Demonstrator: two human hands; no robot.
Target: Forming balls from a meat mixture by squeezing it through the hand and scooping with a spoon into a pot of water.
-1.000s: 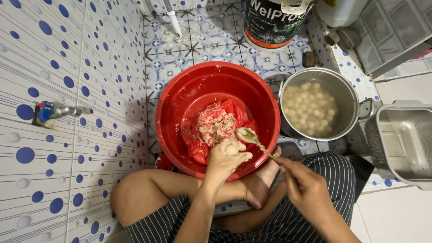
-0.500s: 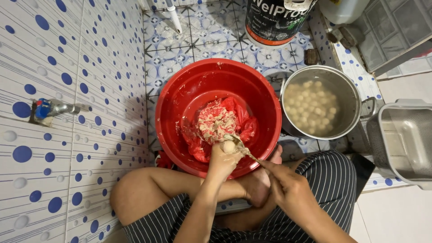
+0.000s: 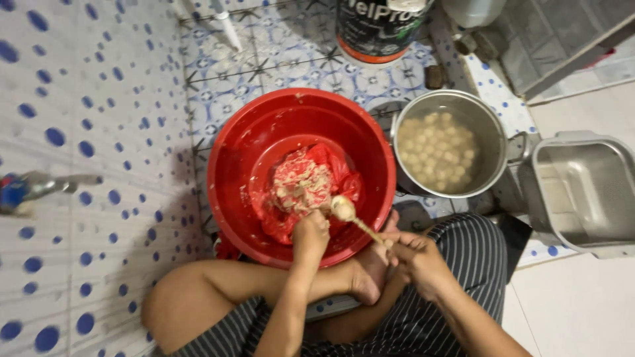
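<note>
Head view, looking down on a person seated on the tiled floor: the left hand (image 3: 311,233) is closed around a lump of minced mixture (image 3: 301,185) in the red basin (image 3: 228,165); the right hand (image 3: 413,254) grips a spoon (image 3: 344,208) touching it. Many pale balls fill the steel pot (image 3: 489,132) beside it; plenty of mixture remains.

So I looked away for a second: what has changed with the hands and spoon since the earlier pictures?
The spoon, held by the right hand, dipped toward the mince in the red basin, then drew back, now loaded. The left hand stayed closed beside it; the pot stayed put.
</note>
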